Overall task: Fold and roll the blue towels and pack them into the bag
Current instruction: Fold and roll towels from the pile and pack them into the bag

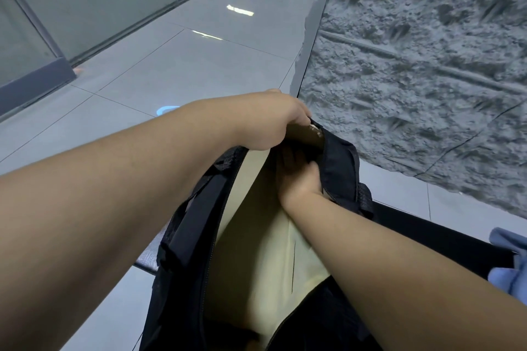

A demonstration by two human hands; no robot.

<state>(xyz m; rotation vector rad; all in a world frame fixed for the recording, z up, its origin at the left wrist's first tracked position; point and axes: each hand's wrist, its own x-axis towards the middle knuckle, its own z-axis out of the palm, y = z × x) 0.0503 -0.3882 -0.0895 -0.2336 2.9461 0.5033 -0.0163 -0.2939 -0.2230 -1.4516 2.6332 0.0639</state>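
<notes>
left hand (273, 120) clamps the bag (339, 162) rim; right hand (299, 179) reaches inside, grip hidden.

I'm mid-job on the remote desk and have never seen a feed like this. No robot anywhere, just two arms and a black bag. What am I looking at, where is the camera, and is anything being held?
There is no machine: these are a person's bare arms, seen by one wide-angle camera worn on the head, looking forward and down. The left hand grips the far rim of the black bag, holding it open. The right hand reaches inside, against the pale yellow lining; its fingers are curled in shadow, so whether it holds anything cannot be told. Blue towels lie at the right edge, not yet packed. Below is a grey tiled floor.
</notes>
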